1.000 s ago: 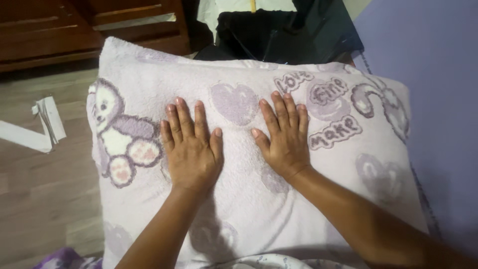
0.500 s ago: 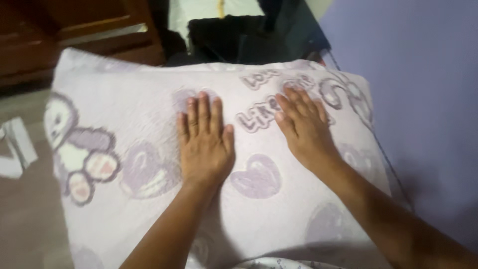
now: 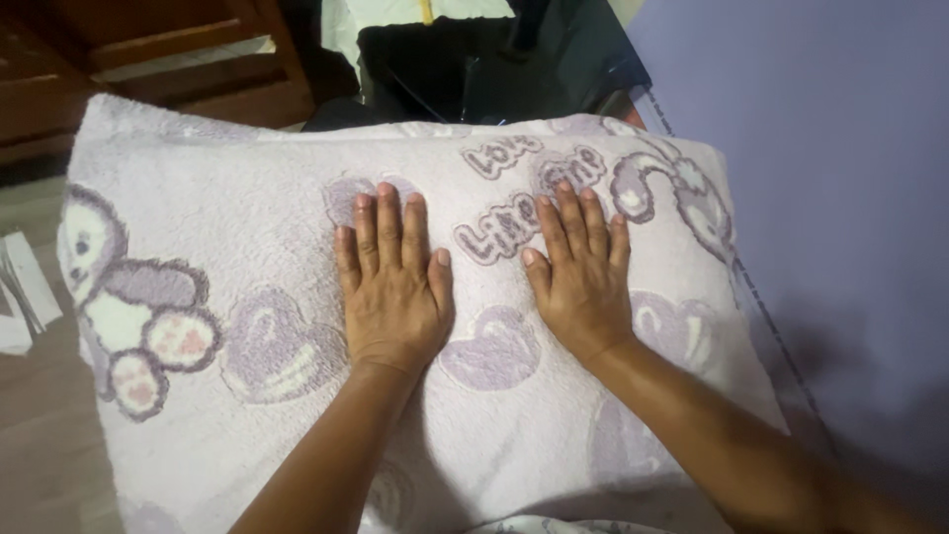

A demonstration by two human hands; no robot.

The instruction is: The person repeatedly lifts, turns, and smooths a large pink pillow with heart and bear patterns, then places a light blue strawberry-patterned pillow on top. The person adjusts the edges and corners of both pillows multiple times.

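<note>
A soft pale-lilac pillow (image 3: 247, 247) with a printed bear, hearts and lettering fills most of the view. My left hand (image 3: 390, 287) lies flat on its middle, palm down, fingers together and pointing away from me. My right hand (image 3: 583, 277) rests flat beside it, a little to the right, also palm down on the fabric. Neither hand holds anything. Both forearms reach in from the bottom edge.
A lilac sheet (image 3: 830, 148) spreads to the right of the pillow. Dark fabric or a bag (image 3: 494, 69) lies beyond the pillow's far edge. Wooden furniture (image 3: 148, 59) stands at the upper left, with white paper pieces (image 3: 25, 297) on the wooden floor.
Both hands have slid across the pillow's surface while staying flat. The view has shifted, so the bear print now sits further left and the lettering lies between the hands.
</note>
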